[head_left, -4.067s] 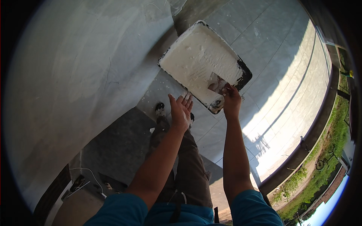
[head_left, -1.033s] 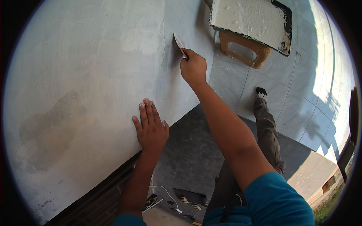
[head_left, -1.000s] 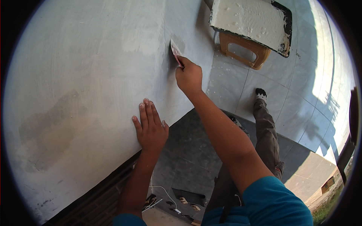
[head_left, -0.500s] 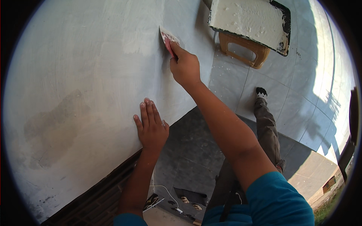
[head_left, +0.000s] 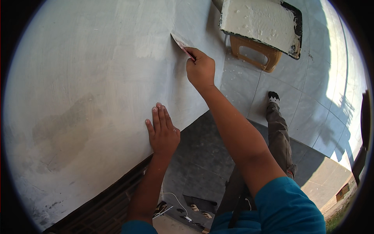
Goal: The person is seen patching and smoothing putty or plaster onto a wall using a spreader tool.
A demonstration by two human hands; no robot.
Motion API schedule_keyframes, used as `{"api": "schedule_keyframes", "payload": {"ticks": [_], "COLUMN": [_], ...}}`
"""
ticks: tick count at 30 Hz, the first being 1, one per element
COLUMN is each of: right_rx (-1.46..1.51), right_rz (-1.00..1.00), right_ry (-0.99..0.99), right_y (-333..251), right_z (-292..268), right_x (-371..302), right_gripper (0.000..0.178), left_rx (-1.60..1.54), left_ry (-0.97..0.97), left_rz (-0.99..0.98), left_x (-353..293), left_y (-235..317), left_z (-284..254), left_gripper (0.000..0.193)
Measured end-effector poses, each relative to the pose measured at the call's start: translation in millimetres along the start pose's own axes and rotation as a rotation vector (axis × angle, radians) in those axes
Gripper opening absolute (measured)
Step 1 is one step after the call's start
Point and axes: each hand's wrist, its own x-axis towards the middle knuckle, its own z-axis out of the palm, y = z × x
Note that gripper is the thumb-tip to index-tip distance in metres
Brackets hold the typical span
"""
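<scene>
My right hand [head_left: 201,69] grips the reddish handle of a putty knife [head_left: 181,43], whose blade tip meets the wall near a corner line. White filler shows on the blade. My left hand [head_left: 163,130] lies flat against the wall [head_left: 109,78], fingers stretched out and smudged with white. The wall is coated in pale, streaky white, with a darker damp-looking patch low on the left. A black-rimmed tray [head_left: 300,35] of wet white filler [head_left: 259,17] rests on a tan plastic stool [head_left: 255,58] to the far right of the knife.
Grey floor tiles [head_left: 280,78] with white specks surround the stool, and my socked foot [head_left: 274,97] stands on them. A darker tiled level [head_left: 198,156] lies below a step edge. Sandals [head_left: 200,210] and a white cable [head_left: 177,201] are near the bottom. Sunlight falls at right.
My right hand has drawn the putty knife slightly right and down, and the blade is turned more edge-on. The whole view has shifted a little; my left hand stays flat on the wall.
</scene>
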Motion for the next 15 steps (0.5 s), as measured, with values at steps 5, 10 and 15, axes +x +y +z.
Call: {"api": "schedule_keyframes", "payload": {"ticks": [5, 10, 15], "right_rx": [-0.053, -0.039, -0.044], "right_rz": [-0.076, 0.132, -0.123], "right_ry": [-0.232, -0.054, -0.001], "right_y": [16, -4, -22], "right_z": [-17, -40, -6], "right_x": [-104, 7, 56], "right_gripper": [0.038, 0.037, 0.035], "left_rx": [0.003, -0.003, -0.016], "left_ry": [0.009, 0.015, 0.023], "left_rz": [-0.01, 0.0, 0.003], "left_x": [-2, -2, 0], "left_y": [-1, -1, 0], "left_z": [4, 2, 0], "left_gripper": [0.079, 0.079, 0.076]}}
